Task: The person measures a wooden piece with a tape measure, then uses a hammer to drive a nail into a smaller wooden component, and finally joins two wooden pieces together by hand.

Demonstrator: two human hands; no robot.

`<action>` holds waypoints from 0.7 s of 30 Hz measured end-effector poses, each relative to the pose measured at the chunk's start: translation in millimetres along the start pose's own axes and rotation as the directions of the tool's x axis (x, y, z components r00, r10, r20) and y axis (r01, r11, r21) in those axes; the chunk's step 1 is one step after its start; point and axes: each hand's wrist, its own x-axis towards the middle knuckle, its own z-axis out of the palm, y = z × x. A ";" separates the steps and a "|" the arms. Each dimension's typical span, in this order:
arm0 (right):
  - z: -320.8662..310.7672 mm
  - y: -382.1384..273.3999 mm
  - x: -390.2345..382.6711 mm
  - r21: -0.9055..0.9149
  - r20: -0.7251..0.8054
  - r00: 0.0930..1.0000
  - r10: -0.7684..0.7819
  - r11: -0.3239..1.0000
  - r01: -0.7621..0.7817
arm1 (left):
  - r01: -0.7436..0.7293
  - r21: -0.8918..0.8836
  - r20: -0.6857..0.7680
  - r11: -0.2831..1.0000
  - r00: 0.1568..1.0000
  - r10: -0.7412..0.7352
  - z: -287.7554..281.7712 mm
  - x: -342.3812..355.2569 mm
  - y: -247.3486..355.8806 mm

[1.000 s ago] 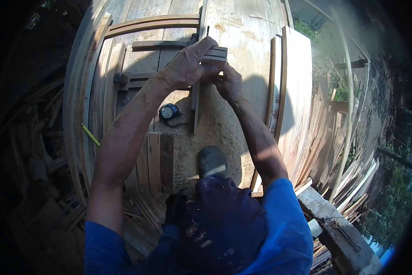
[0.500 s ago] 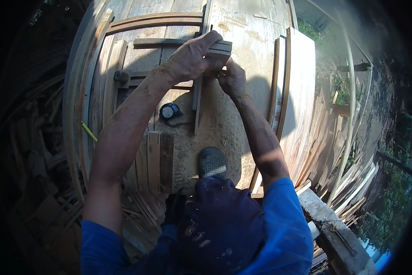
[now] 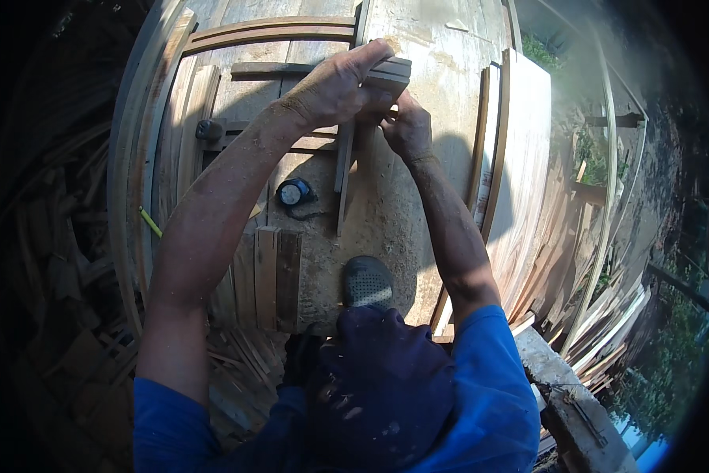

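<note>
My left hand (image 3: 334, 88) is wrapped around a short grooved wooden piece (image 3: 389, 74), raised above the plank surface. Close against the near underside of that piece is my right hand (image 3: 409, 128), its fingers bent and closed on it. Exactly where the right fingertips grip is hidden. Sawdust clings to both wrists. Below the hands, a narrow wooden strip (image 3: 345, 165) runs toward me. A round dark object with a pale top (image 3: 293, 191) sits left of the strip.
Wooden rails (image 3: 271, 33) lie across the far left, beside long boards (image 3: 143, 158). Upright-edged boards (image 3: 520, 134) stand on the right. Short planks (image 3: 267, 276) lie near my shoe (image 3: 368, 281). A yellow strip (image 3: 150, 221) shows at left, with heaped scrap wood (image 3: 63, 284) beyond.
Both hands and the wooden piece have shifted slightly right and a little farther from me. The grip looks the same. The whole view has moved slightly too.
</note>
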 end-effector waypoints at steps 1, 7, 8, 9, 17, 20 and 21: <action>1.0 0.2 1.8 0.006 -0.018 0.999 -0.029 1.000 0.029 | 0.000 0.001 0.000 1.000 1.000 0.000 -1.0 1.5 -1.3; 2.7 6.9 11.3 0.054 -0.073 0.991 -0.115 0.991 0.119 | -0.038 0.021 0.008 0.999 0.999 0.038 -6.1 11.9 -8.4; 2.8 7.7 12.8 0.055 -0.074 0.991 -0.116 0.991 0.120 | -0.048 0.078 0.005 0.996 0.999 0.047 -7.6 13.5 -11.0; 2.4 8.5 14.4 0.057 -0.073 0.990 -0.121 0.990 0.126 | -0.057 0.135 0.002 0.989 0.998 0.057 -8.6 14.7 -13.4; 0.3 12.8 30.2 0.099 -0.084 0.988 -0.127 0.986 0.135 | 0.083 0.199 -0.002 0.977 0.996 -0.085 -13.1 28.6 -16.5; -3.2 17.4 37.4 0.060 -0.076 0.988 -0.132 0.989 0.137 | 0.091 0.223 -0.011 0.971 0.996 -0.091 -16.6 36.3 -19.8; -3.7 19.7 40.1 0.054 -0.073 0.985 -0.159 0.985 0.163 | 0.091 0.225 -0.010 0.970 0.996 -0.091 -17.3 39.9 -21.2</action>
